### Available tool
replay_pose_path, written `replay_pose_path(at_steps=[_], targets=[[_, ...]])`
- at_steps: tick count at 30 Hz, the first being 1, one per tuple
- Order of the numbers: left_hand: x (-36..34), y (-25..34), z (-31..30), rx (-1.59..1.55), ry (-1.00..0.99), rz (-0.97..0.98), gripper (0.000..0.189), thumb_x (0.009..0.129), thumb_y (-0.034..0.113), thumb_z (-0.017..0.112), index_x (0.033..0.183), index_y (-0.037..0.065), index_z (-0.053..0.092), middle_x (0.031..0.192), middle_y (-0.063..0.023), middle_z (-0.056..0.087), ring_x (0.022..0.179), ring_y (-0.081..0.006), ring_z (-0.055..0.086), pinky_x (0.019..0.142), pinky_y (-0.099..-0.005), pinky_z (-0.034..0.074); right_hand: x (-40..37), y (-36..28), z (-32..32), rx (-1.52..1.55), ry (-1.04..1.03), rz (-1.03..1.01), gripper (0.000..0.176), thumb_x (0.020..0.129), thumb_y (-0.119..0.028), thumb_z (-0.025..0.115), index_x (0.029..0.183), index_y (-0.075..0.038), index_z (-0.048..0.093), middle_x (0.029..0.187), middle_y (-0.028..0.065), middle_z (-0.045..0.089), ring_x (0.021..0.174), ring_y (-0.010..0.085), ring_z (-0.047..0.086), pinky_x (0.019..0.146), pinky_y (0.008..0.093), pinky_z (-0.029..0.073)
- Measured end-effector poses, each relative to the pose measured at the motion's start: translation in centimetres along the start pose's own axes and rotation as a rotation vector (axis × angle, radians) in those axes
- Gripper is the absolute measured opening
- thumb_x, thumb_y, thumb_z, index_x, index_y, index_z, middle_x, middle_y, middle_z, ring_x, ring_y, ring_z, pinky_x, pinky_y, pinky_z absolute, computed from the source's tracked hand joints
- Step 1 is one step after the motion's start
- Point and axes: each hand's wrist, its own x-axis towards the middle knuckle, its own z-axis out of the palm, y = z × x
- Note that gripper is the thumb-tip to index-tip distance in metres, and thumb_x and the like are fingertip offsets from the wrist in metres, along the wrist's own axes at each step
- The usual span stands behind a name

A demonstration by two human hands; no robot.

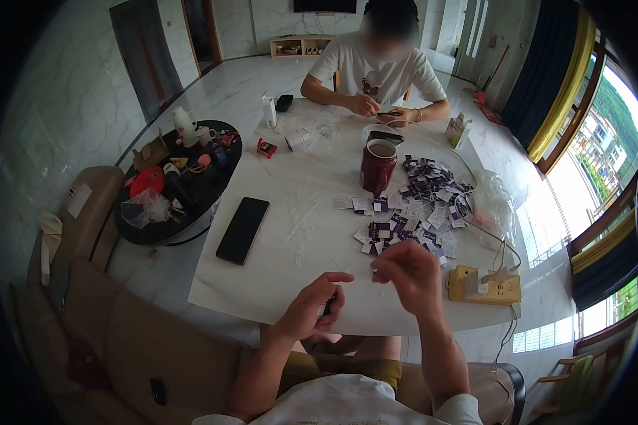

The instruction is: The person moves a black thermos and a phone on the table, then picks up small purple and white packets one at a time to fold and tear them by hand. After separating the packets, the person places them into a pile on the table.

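My left hand [315,306] is near the table's front edge, its fingers curled around a small dark object [329,304] that is mostly hidden. To its right, my right hand [412,275] is raised with thumb and forefinger pinched together; whatever lies between the fingertips is too small to name. Just beyond the right hand spreads a pile of small purple-and-white printed tags [432,190], with more tags [386,232] scattered towards me. Thin clear strips [303,230] lie on the white table [283,280], left of the tags.
A black phone [242,231] lies left. Behind the tags stands a dark red mug [378,168]. On the right are a yellow power strip [468,285] with cables and a clear plastic bag [500,202]. Opposite sits a person [383,71] holding something dark. A cluttered black side table [138,230] stands left.
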Motion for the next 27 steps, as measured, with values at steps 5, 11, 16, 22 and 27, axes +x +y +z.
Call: replay_pose_path(at_steps=[5,11,16,22,27], targets=[[0.1,-0.4,-0.5,-0.175,0.093,0.055,0.036,0.108,0.034,0.043,0.118,0.003,0.058,0.084,-0.001,0.047,0.057,-0.0085,0.04,0.044,-0.0234,0.03,3.8,1.4,0.4,0.088,0.227,-0.146,0.008,0.095,0.003,0.067,0.103,0.003,0.065,0.09,0.0093,0.073,0.08,0.0131,0.072,0.071,0.0258,0.057],[-0.2,-0.4,-0.3,0.101,0.04,-0.036,0.031,0.108,0.028,0.042,0.098,0.004,0.059,0.077,0.0009,0.048,0.056,-0.0058,0.04,0.045,-0.0226,0.031,3.0,1.9,2.7,-0.316,-0.416,-0.11,0.029,0.095,-0.01,0.07,0.122,0.0,0.07,0.105,0.0129,0.077,0.09,0.0203,0.074,0.081,0.0322,0.059],[0.1,-1.3,-0.1,0.531,-0.011,0.032,0.031,0.109,0.028,0.044,0.091,0.006,0.056,0.065,0.0034,0.047,0.053,-0.0053,0.041,0.046,-0.0239,0.032,2.3,1.3,2.5,-0.292,-0.637,-0.011,0.018,0.091,-0.01,0.073,0.106,-0.003,0.079,0.099,0.0124,0.078,0.085,0.0207,0.075,0.078,0.0333,0.059],[0.0,0.5,0.8,0.21,0.068,-0.094,0.036,0.109,0.033,0.04,0.092,0.007,0.058,0.071,0.0021,0.046,0.052,-0.0055,0.037,0.046,-0.0228,0.03,2.7,0.8,4.8,-0.339,-0.317,-0.167,0.013,0.09,-0.01,0.075,0.098,-0.002,0.08,0.08,0.0092,0.077,0.069,0.0184,0.073,0.067,0.0309,0.058],[0.1,0.5,-1.5,-0.218,-0.056,-0.147,0.041,0.104,0.035,0.043,0.112,0.001,0.064,0.078,0.0022,0.043,0.058,-0.0069,0.036,0.047,-0.0217,0.028,4.6,0.5,5.8,-0.267,-0.44,0.001,0.012,0.091,-0.011,0.074,0.097,-0.002,0.08,0.077,0.0096,0.076,0.068,0.0124,0.071,0.065,0.0289,0.056]])
